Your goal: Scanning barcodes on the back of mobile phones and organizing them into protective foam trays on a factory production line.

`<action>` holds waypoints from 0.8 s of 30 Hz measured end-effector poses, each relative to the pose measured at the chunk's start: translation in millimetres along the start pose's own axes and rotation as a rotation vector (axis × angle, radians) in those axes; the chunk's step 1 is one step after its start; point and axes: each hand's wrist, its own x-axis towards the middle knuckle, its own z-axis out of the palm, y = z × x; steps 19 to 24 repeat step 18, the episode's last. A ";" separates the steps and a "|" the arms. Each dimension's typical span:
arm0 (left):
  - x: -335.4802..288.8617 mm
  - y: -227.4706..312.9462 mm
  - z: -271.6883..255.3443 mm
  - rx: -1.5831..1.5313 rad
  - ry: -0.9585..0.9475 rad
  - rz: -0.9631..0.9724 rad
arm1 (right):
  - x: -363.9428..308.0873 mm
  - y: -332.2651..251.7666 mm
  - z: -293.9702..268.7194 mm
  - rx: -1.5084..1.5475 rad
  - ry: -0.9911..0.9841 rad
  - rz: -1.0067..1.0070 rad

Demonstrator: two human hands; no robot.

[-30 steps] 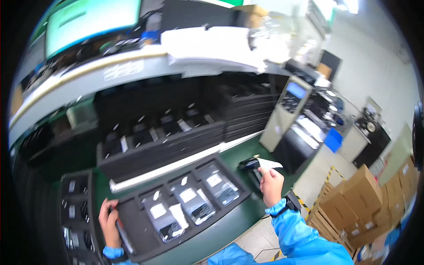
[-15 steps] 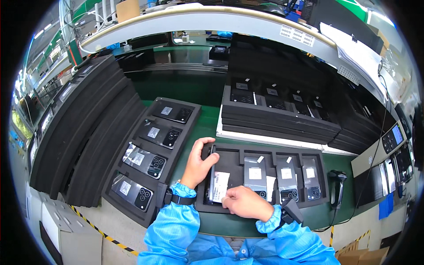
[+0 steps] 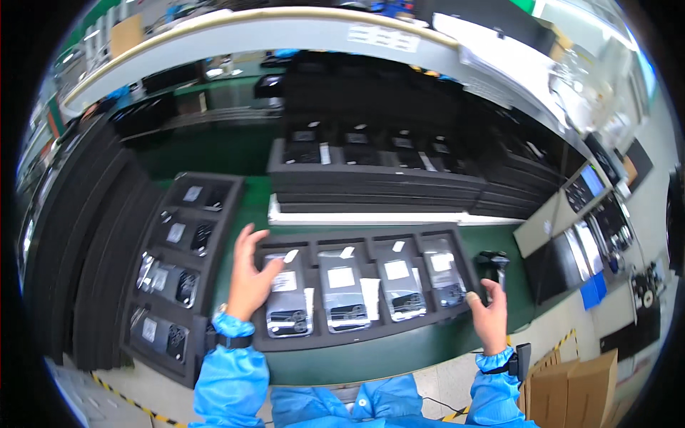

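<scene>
A black foam tray (image 3: pixel 364 341) lies in front of me, with several phones bedded in its slots, camera ends toward me. Its leftmost phone (image 3: pixel 288 307) lies flat with a white label and a small white tab on it. My left hand (image 3: pixel 250 278) is at the tray's left end, fingers spread and the thumb over that phone's edge. At the opposite end is my right hand (image 3: pixel 491 319), thumb and fingers apart beside the rightmost phone (image 3: pixel 444 272). Neither hand holds a phone.
Another foam tray with phones (image 3: pixel 187 285) lies to the left, beside tall stacked black trays (image 3: pixel 93 250). Further trays (image 3: pixel 378 182) are piled behind. A black handheld scanner (image 3: pixel 492 262) stands at right, near a grey device with a screen (image 3: pixel 571 221). Cardboard boxes (image 3: pixel 574 389) are at lower right.
The leftmost phone, earlier tilted up between my hands, now lies flat in its slot. My right hand has moved to the tray's right end. The view has swung right.
</scene>
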 end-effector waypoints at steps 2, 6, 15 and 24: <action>-5.6 6.2 -3.9 -0.183 0.004 -0.071 | -7.7 16.8 -8.1 0.206 -0.112 0.191; -55.1 31.1 -15.4 -0.582 0.009 -0.240 | -12.7 17.1 -1.6 0.315 -0.111 0.214; -104.5 52.6 -36.4 -0.747 0.231 -0.340 | 15.8 -46.5 -46.5 0.769 -0.360 0.413; -87.4 70.8 -58.6 -0.755 0.180 -0.491 | 16.7 -68.9 -71.7 0.850 -0.430 0.299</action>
